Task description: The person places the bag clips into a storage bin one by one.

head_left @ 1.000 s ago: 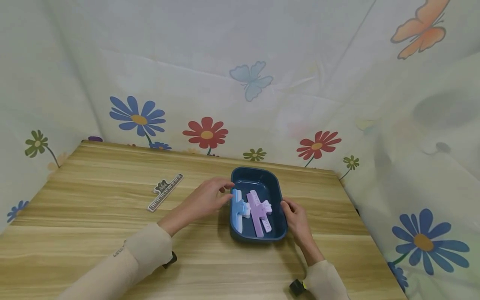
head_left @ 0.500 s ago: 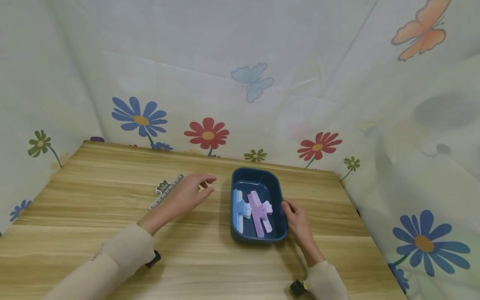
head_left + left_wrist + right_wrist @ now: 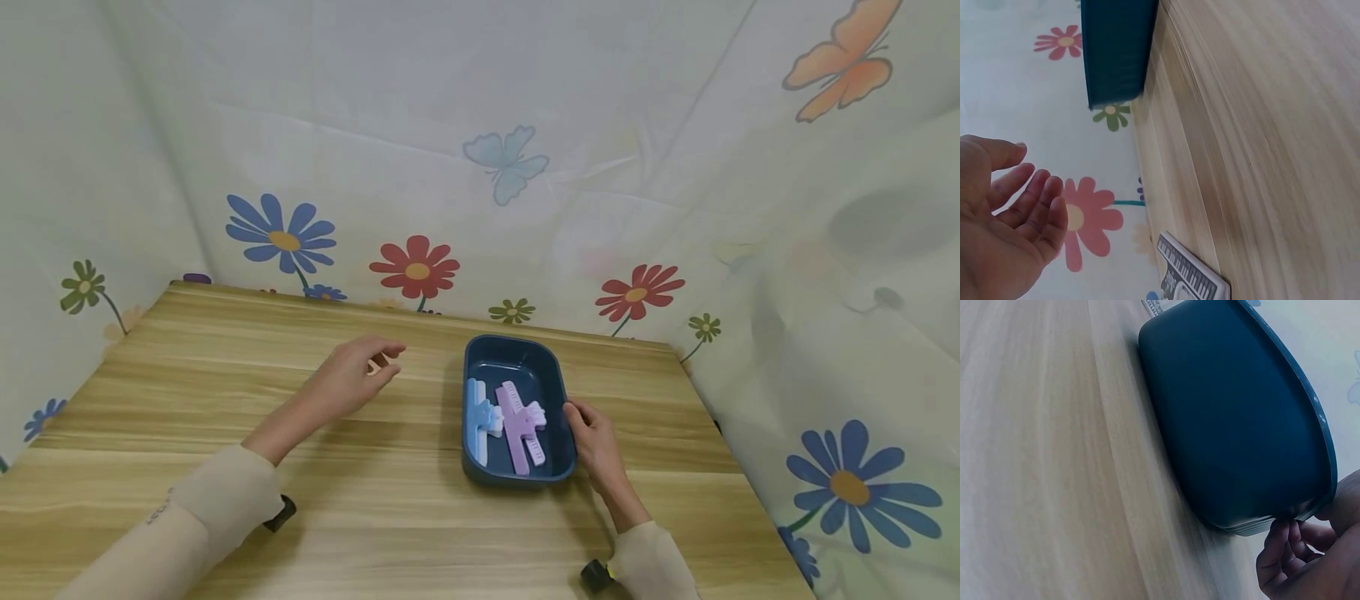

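Note:
A dark blue plastic bin [image 3: 517, 357] stands on the table, and my right hand [image 3: 597, 437] grips its right rim; in the right wrist view the fingers [image 3: 1279, 550] curl against its wall. Inside lie a blue-and-white clip [image 3: 476, 425] along the left wall and a purple clip [image 3: 514, 429] at a slant beside it. My left hand [image 3: 345, 379] hovers left of the bin, fingers loosely bent and holding nothing. A flat clip with a black-and-white piano-key pattern [image 3: 1191, 269] lies on the table in the left wrist view; the left hand and forearm hide it in the head view.
The wood-grain table [image 3: 390, 525] ends at a white curtain [image 3: 360, 167] printed with flowers and butterflies. Behind the table's far left corner a small purple shape [image 3: 197, 278] shows. Black wrist cameras are strapped at both cuffs.
My left hand has moved away from the bin's left rim, leftward over the piano-key clip, which it now covers in the head view. The right hand and bin have stayed put.

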Demonstrator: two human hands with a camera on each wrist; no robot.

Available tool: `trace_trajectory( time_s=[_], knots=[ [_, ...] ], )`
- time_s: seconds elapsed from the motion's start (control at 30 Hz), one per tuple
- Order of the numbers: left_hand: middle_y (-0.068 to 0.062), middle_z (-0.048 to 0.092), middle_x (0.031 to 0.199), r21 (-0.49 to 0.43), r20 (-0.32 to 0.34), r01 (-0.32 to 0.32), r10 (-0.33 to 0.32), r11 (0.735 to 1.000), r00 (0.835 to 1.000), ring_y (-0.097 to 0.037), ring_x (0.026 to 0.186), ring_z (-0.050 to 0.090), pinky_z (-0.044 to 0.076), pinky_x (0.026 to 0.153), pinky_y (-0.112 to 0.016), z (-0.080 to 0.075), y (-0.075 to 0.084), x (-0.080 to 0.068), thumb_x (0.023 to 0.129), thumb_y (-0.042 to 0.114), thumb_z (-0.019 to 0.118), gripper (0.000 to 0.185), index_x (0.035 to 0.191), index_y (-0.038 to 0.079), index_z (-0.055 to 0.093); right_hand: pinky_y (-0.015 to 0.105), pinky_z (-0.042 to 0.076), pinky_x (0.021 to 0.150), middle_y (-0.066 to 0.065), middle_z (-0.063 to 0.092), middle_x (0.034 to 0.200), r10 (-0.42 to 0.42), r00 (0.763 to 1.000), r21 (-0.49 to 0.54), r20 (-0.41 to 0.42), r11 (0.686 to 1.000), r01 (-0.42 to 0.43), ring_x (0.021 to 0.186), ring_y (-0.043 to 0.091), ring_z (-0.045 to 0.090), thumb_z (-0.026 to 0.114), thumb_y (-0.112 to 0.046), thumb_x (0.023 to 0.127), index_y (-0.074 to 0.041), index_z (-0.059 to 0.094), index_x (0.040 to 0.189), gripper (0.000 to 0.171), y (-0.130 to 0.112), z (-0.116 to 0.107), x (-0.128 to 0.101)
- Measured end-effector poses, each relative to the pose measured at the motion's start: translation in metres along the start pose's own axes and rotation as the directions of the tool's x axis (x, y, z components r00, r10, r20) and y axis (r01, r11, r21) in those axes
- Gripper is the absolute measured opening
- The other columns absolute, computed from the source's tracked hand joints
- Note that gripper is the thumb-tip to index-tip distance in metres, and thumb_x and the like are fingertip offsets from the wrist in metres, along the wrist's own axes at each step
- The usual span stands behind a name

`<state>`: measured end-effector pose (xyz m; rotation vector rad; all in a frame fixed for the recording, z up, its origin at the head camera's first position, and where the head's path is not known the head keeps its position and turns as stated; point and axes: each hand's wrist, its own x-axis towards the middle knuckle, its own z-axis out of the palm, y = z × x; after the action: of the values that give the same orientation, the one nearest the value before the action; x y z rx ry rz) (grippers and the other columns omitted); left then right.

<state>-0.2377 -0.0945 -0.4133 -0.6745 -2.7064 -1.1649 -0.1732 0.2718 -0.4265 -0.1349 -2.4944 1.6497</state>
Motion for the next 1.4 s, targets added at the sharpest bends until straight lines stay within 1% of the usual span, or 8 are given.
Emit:
trace_trajectory(
  time_s=[0.17,0.27,0.37,0.5,0.63,0.93,1.2,1.4],
  knots=[
    [-0.018,0.068,0.123,0.001,-0.009,-0.016,0.016,1.000,1.000,-0.027,0.102,0.066,0.056,0.088,-0.049,-0.007,-0.010,-0.005,0.100,0.010,0.068,0.035,0.133,-0.002,0.065,0.026,0.052,0.085,0.031,0.065,0.125,0.005,1.000,0.004,-0.012,1.000,-0.005,0.111,0.036,0.061,0.055,-0.010,0.107,0.015,0.061,0.129,0.034,0.018,0.000,0.009],
    [-0.019,0.068,0.123,-0.006,-0.016,-0.009,0.009,1.000,1.000,-0.028,0.102,0.065,0.056,0.089,-0.049,-0.010,-0.017,-0.008,0.100,0.008,0.068,0.035,0.133,-0.003,0.065,0.022,0.051,0.083,0.029,0.066,0.126,-0.001,1.000,-0.009,-0.021,1.000,0.001,0.111,0.034,0.062,0.055,-0.013,0.108,0.014,0.062,0.130,0.036,0.034,0.000,0.016],
    [-0.019,0.068,0.121,-0.010,-0.020,0.003,-0.003,1.000,1.000,-0.028,0.102,0.065,0.057,0.088,-0.048,-0.012,-0.023,-0.009,0.100,0.008,0.067,0.036,0.134,-0.003,0.065,0.019,0.049,0.083,0.028,0.066,0.127,-0.007,1.000,-0.026,-0.030,1.000,0.007,0.112,0.033,0.062,0.056,-0.016,0.108,0.012,0.063,0.130,0.036,0.040,0.000,0.018],
    [-0.019,0.068,0.121,-0.010,-0.027,0.014,-0.015,1.000,1.000,-0.029,0.102,0.065,0.058,0.086,-0.047,-0.015,-0.031,-0.013,0.100,0.007,0.067,0.035,0.133,-0.004,0.065,0.020,0.049,0.085,0.026,0.066,0.128,-0.006,0.999,-0.027,-0.036,1.000,0.005,0.113,0.032,0.061,0.056,-0.018,0.108,0.009,0.064,0.132,0.037,0.041,0.001,0.016],
    [-0.020,0.067,0.123,-0.003,-0.037,0.015,-0.015,1.000,0.999,-0.030,0.101,0.066,0.057,0.085,-0.047,-0.020,-0.040,-0.017,0.099,0.005,0.066,0.034,0.132,-0.004,0.065,0.023,0.051,0.084,0.027,0.066,0.127,-0.003,1.000,-0.021,-0.027,1.000,0.003,0.111,0.032,0.062,0.056,-0.017,0.108,0.011,0.063,0.131,0.037,0.038,-0.001,0.015],
    [-0.022,0.066,0.128,0.032,-0.047,0.044,-0.042,0.999,0.998,-0.032,0.104,0.065,0.057,0.086,-0.049,-0.034,-0.052,-0.024,0.099,0.007,0.067,0.035,0.132,-0.005,0.065,0.017,0.048,0.086,0.026,0.065,0.130,-0.007,1.000,-0.021,-0.031,1.000,0.006,0.117,0.033,0.060,0.056,-0.017,0.108,0.011,0.063,0.132,0.037,0.042,0.000,0.016],
    [-0.025,0.064,0.128,0.045,-0.028,0.073,-0.072,0.996,0.997,-0.037,0.110,0.063,0.056,0.088,-0.052,-0.044,-0.069,-0.028,0.100,0.006,0.067,0.038,0.135,-0.007,0.062,0.019,0.049,0.086,0.026,0.066,0.129,-0.013,0.999,-0.025,-0.037,1.000,0.012,0.114,0.031,0.062,0.057,-0.018,0.108,0.009,0.064,0.132,0.037,0.041,0.001,0.016],
    [-0.026,0.062,0.131,0.039,-0.010,0.095,-0.095,0.995,0.995,-0.039,0.112,0.061,0.055,0.090,-0.053,-0.048,-0.074,-0.029,0.101,0.007,0.064,0.039,0.137,-0.008,0.060,0.021,0.051,0.085,0.026,0.067,0.126,-0.021,0.999,-0.029,-0.043,0.999,0.020,0.109,0.029,0.063,0.056,-0.018,0.108,0.009,0.065,0.130,0.036,0.041,0.002,0.017]
  ],
)
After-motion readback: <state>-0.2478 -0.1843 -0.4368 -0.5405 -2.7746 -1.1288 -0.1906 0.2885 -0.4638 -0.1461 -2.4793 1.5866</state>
